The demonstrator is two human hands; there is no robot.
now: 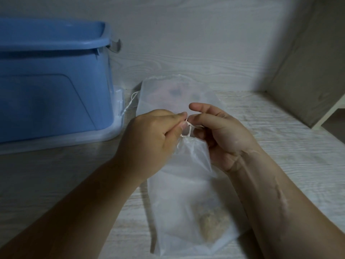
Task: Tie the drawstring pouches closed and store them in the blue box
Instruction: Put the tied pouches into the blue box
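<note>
A translucent white drawstring pouch [188, 199] lies on the table in front of me, its gathered neck pointing away and something brownish inside near its bottom. My left hand [151, 141] pinches its white drawstring [187, 130] between thumb and forefinger. My right hand [220, 135] holds the other side of the string with curled fingers, its forefinger stretched out above. A second pouch [168, 94] lies behind my hands, its mouth ungathered, with dark and pinkish shapes inside. The blue box [52, 79] stands at the left with its lid on.
The pale wood-grain table [280, 146] meets a wall of the same finish behind. A beige panel [306, 71] stands at the right and forms a corner. A loose white cord [130, 103] of the far pouch trails toward the box's foot.
</note>
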